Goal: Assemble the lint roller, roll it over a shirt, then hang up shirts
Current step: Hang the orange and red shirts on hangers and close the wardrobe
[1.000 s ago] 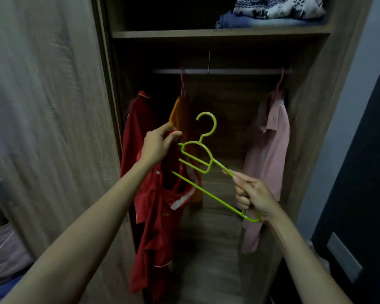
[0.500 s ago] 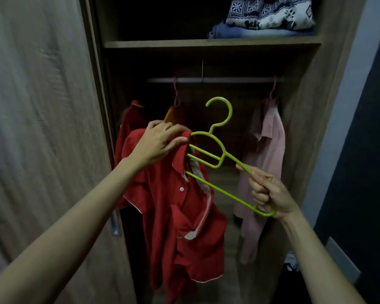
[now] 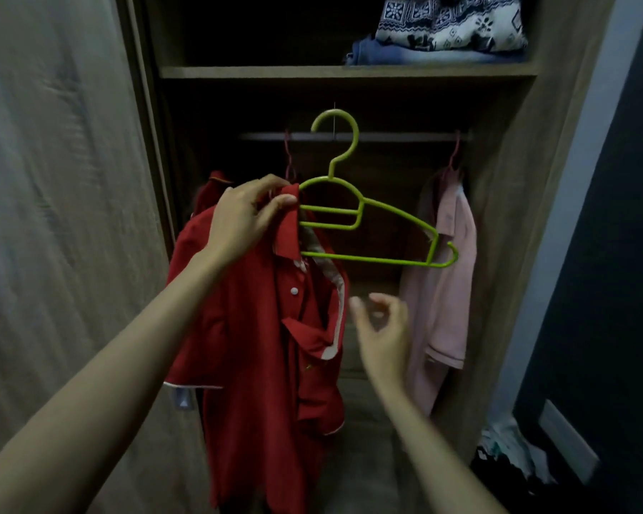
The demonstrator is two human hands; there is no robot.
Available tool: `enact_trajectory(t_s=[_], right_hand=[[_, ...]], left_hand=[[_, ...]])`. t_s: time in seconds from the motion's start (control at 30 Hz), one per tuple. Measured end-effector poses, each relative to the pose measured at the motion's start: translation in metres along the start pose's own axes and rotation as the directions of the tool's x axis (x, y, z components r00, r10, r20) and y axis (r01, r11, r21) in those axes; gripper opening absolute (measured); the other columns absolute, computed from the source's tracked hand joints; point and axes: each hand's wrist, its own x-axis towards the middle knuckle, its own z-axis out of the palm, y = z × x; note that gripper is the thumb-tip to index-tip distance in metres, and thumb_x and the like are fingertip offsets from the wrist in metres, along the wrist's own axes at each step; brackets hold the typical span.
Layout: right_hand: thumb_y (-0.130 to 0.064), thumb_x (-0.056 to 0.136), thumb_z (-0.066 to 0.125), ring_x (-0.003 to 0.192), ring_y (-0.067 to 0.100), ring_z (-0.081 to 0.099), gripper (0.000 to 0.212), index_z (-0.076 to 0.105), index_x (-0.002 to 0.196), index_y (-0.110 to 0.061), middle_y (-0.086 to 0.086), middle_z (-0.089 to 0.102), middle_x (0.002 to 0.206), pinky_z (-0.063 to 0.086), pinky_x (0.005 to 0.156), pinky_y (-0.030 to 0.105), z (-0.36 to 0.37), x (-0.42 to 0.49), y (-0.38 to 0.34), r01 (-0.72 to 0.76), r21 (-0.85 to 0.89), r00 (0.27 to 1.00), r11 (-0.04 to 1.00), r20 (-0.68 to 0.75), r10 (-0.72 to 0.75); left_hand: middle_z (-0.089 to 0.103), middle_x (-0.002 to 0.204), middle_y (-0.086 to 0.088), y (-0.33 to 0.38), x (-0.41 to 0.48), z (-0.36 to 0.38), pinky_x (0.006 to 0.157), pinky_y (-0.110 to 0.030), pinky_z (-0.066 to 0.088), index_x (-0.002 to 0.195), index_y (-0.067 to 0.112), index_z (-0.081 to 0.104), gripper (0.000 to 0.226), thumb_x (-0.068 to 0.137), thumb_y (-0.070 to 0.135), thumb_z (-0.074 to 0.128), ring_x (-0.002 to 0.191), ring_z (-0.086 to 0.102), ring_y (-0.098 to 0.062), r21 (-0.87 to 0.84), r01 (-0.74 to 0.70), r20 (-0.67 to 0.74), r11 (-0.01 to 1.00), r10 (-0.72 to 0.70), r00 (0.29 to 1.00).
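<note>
Red collar cloth is pinched between the thumb and fingers of the left hand (image 3: 249, 213), which holds up the red shirt (image 3: 260, 328) together with the left end of the green hanger (image 3: 368, 260); that end disappears under the collar right at the thumb. The shirt droops from this grip toward six o'clock, its placket and white trim facing the camera.

At about five o'clock from the left hand, below the hanger and apart from it, the right hand (image 3: 383, 328) is blurred, its fingers loosely curled and holding nothing.

The hanger stands nearly level, its hook pointing to twelve o'clock and crossing in front of the rail (image 3: 394, 136) in this view. Its right arm reaches bare toward three o'clock.

Just past that tip, at three o'clock, a pink shirt (image 3: 446, 291) hangs from the rail. At twelve o'clock a shelf (image 3: 275, 72) carries a folded patterned garment (image 3: 450, 24) on top of blue cloth (image 3: 379, 55). The wardrobe door (image 3: 52, 217) fills the nine o'clock side, and a heap of clothes (image 3: 505, 439) lies low at five o'clock.
</note>
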Motion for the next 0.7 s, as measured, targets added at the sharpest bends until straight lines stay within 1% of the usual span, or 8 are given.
enact_trajectory(t_s=[0.07, 0.17, 0.27, 0.33, 0.37, 0.43, 0.53, 0.7], right_hand=[[-0.051, 0.076, 0.069, 0.088, 0.008, 0.059, 0.05, 0.059, 0.112, -0.019, -0.008, 0.058, 0.102, 0.05, 0.075, 0.026, 0.019, -0.008, 0.014, -0.189, -0.052, 0.96, 0.981, 0.199, 0.196], [-0.02, 0.086, 0.068, 0.075, 0.012, 0.062, 0.006, 0.069, 0.088, -0.014, -0.003, 0.066, 0.077, 0.045, 0.066, 0.024, 0.019, 0.006, 0.032, -0.302, 0.004, 0.884, 0.953, 0.375, 0.278], [-0.008, 0.087, 0.064, 0.074, 0.007, 0.06, 0.011, 0.068, 0.078, -0.013, 0.001, 0.068, 0.076, 0.044, 0.071, 0.022, -0.008, 0.035, 0.043, -0.199, 0.023, 0.9, 0.98, 0.401, 0.174], [-0.007, 0.087, 0.064, 0.073, 0.002, 0.059, 0.01, 0.067, 0.081, -0.014, -0.001, 0.067, 0.077, 0.044, 0.069, 0.018, -0.028, 0.057, 0.04, -0.094, 0.018, 0.894, 0.995, 0.441, 0.076], [-0.008, 0.088, 0.064, 0.073, 0.0, 0.058, 0.01, 0.067, 0.083, -0.016, -0.003, 0.067, 0.077, 0.045, 0.069, 0.018, -0.036, 0.067, 0.038, -0.041, 0.001, 0.881, 0.999, 0.472, 0.036], [-0.009, 0.088, 0.063, 0.074, 0.003, 0.058, 0.014, 0.065, 0.082, -0.021, -0.004, 0.066, 0.077, 0.047, 0.073, 0.027, -0.048, 0.085, 0.032, 0.074, -0.048, 0.852, 0.996, 0.523, -0.038], [-0.016, 0.089, 0.062, 0.078, 0.012, 0.061, 0.011, 0.063, 0.079, -0.021, -0.004, 0.065, 0.077, 0.048, 0.076, 0.034, -0.058, 0.104, 0.019, 0.212, -0.112, 0.828, 0.971, 0.548, -0.117], [-0.021, 0.089, 0.063, 0.076, 0.021, 0.063, 0.011, 0.062, 0.079, -0.016, 0.0, 0.066, 0.076, 0.05, 0.072, 0.043, -0.062, 0.117, 0.0, 0.307, -0.172, 0.844, 0.936, 0.503, -0.185]], left_hand=[[0.068, 0.091, 0.01, 0.001, -0.001, -0.004, 0.08, -0.033, 0.049, 0.103, 0.023, 0.067, 0.024, 0.091, 0.042, 0.06, 0.086, 0.063, -0.008, -0.036, 0.005, -0.017, 0.999, -0.005, 1.0], [0.065, 0.088, 0.017, -0.011, -0.005, -0.016, 0.078, -0.019, 0.044, 0.103, 0.021, 0.068, 0.02, 0.091, 0.036, 0.062, 0.085, 0.06, 0.002, -0.08, 0.04, -0.024, 0.996, -0.042, 0.999], [0.064, 0.085, 0.031, -0.033, -0.014, -0.035, 0.076, -0.011, 0.041, 0.098, 0.037, 0.065, 0.008, 0.092, 0.034, 0.062, 0.082, 0.057, 0.015, -0.069, 0.061, -0.009, 0.996, -0.061, 0.998], [0.064, 0.084, 0.03, -0.043, -0.023, -0.046, 0.077, -0.015, 0.043, 0.1, 0.036, 0.066, 0.01, 0.091, 0.035, 0.063, 0.082, 0.057, 0.015, -0.031, 0.054, 0.024, 0.998, -0.053, 0.998], [0.064, 0.085, 0.027, -0.047, -0.026, -0.05, 0.079, -0.021, 0.043, 0.103, 0.03, 0.069, 0.015, 0.091, 0.036, 0.062, 0.083, 0.058, 0.011, -0.004, 0.036, 0.042, 0.999, -0.036, 0.998], [0.062, 0.085, 0.018, -0.053, -0.031, -0.057, 0.077, -0.031, 0.038, 0.107, 0.023, 0.069, 0.027, 0.091, 0.042, 0.058, 0.083, 0.059, -0.004, 0.086, -0.034, 0.078, 0.996, 0.028, 0.997], [0.058, 0.078, -0.005, -0.059, -0.03, -0.066, 0.066, -0.031, 0.027, 0.113, 0.018, 0.068, 0.04, 0.091, 0.045, 0.048, 0.076, 0.056, -0.024, 0.264, -0.15, 0.111, 0.953, 0.124, 0.986], [0.051, 0.07, -0.011, -0.062, -0.027, -0.07, 0.063, -0.03, 0.023, 0.111, 0.015, 0.07, 0.038, 0.091, 0.039, 0.048, 0.064, 0.053, -0.031, 0.389, -0.219, 0.15, 0.895, 0.173, 0.973]])
